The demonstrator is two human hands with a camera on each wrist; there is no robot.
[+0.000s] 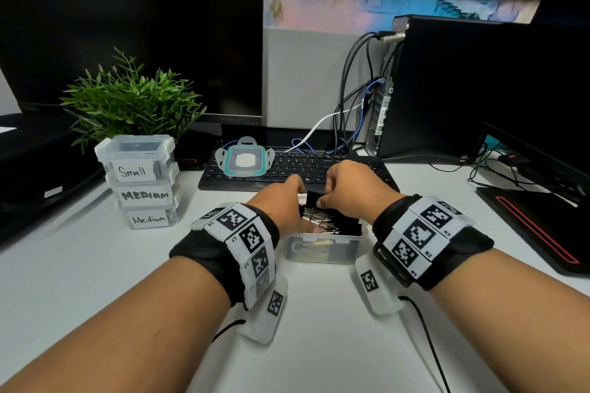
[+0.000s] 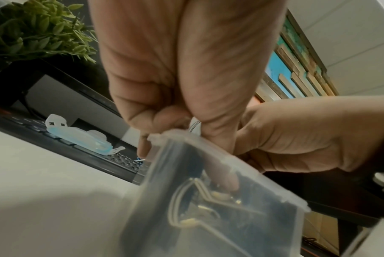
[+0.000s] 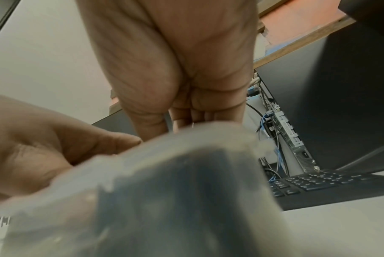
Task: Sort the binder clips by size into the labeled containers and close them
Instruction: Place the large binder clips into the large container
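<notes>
An open clear container (image 1: 322, 250) full of black binder clips (image 1: 321, 221) with silver handles sits on the white desk in front of me. Both hands hover over its far side. My right hand (image 1: 322, 199) pinches the black body of a binder clip (image 1: 313, 197) above the pile. My left hand (image 1: 298, 189) is curled beside it; in the left wrist view its thumb and fingers (image 2: 164, 114) pinch silver wire handles (image 2: 195, 123), and one finger dips into the container (image 2: 219, 153). I cannot tell whether both hands hold the same clip. The right wrist view shows curled fingers (image 3: 186, 118) above the blurred container (image 3: 186, 173).
Three closed clear boxes are stacked at the left, labeled Small (image 1: 135, 171), Medium (image 1: 145, 195) and Medium (image 1: 149, 219), before a green plant (image 1: 127, 99). A teal-rimmed lid (image 1: 244, 160) lies on the black keyboard (image 1: 319, 167). A monitor, a computer tower with cables and a mousepad stand around.
</notes>
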